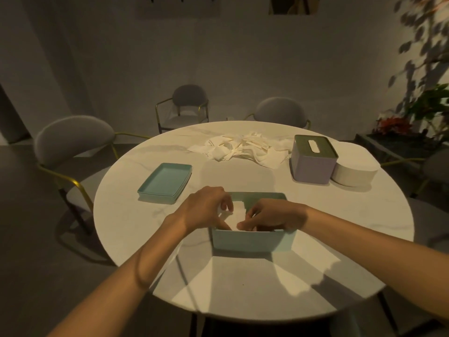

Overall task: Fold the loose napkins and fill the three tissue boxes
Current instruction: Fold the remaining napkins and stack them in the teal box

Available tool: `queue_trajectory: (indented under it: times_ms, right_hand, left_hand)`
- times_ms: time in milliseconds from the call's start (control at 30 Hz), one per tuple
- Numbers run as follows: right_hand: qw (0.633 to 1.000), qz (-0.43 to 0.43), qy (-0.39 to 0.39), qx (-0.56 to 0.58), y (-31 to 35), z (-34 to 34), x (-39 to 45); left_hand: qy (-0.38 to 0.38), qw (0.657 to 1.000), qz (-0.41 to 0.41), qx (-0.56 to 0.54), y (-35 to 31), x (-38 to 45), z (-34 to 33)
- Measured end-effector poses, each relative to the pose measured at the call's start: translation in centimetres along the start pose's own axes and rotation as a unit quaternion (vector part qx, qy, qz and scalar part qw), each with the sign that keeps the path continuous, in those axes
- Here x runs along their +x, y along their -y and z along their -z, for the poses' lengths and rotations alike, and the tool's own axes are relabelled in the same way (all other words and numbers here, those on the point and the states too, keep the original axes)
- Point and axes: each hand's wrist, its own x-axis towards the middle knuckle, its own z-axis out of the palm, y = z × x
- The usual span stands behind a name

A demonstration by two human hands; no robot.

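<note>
Both hands in open teal box [252,242] at table [243,288] front: left hand [206,210] & right hand [269,216] fingers curled, pinching white napkins [237,212] inside. Loose pile [243,148] far side, lid [165,182] left.

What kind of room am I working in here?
Probably a dining area, home or restaurant: a round white marble-look table, grey padded chairs with gold frames around it, and leafy potted plants along the wall.

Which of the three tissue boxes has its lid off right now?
The teal box nearest the person, where both hands work; its teal lid lies to its left. The lilac box keeps its slotted lid on, and the white round box looks closed.
</note>
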Motion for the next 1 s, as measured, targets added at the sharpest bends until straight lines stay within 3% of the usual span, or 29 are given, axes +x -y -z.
queue_trajectory:
  times_ms: [100, 267, 333, 467, 633, 767, 1000]
  right_hand:
    - [1.0, 0.02, -0.007, -0.012, -0.3, 0.0, 0.1]
    - [0.988, 0.059, -0.04, -0.135, 0.5, 1.2, -1.0]
    - [0.988, 0.058, -0.056, -0.13, 0.9, 2.7, -1.5]
    - [0.996, 0.069, -0.06, -0.002, 1.6, 5.7, -0.7]
    - [0.977, 0.111, -0.183, -0.011, 0.9, 9.1, 4.6]
    - [0.946, 0.101, -0.297, -0.084, -1.5, 11.0, 12.2]
    - [0.898, 0.09, -0.393, -0.179, -2.8, 12.0, 24.2]
  left_hand:
    - [0.025, 1.0, 0.002, 0.001, -0.2, 0.4, -0.1]
    - [0.046, 0.999, 0.009, 0.015, -0.7, 1.1, -0.4]
    - [0.016, 1.0, 0.024, -0.01, -0.6, 1.3, 0.4]
    - [-0.065, 0.99, 0.055, -0.112, 1.0, 3.5, 2.4]
    - [-0.118, 0.962, 0.128, -0.211, 3.8, 7.6, 1.0]
    - [-0.174, 0.901, 0.179, -0.355, 5.4, 11.4, -2.0]
    - [-0.274, 0.753, 0.223, -0.554, 6.1, 17.1, -5.6]
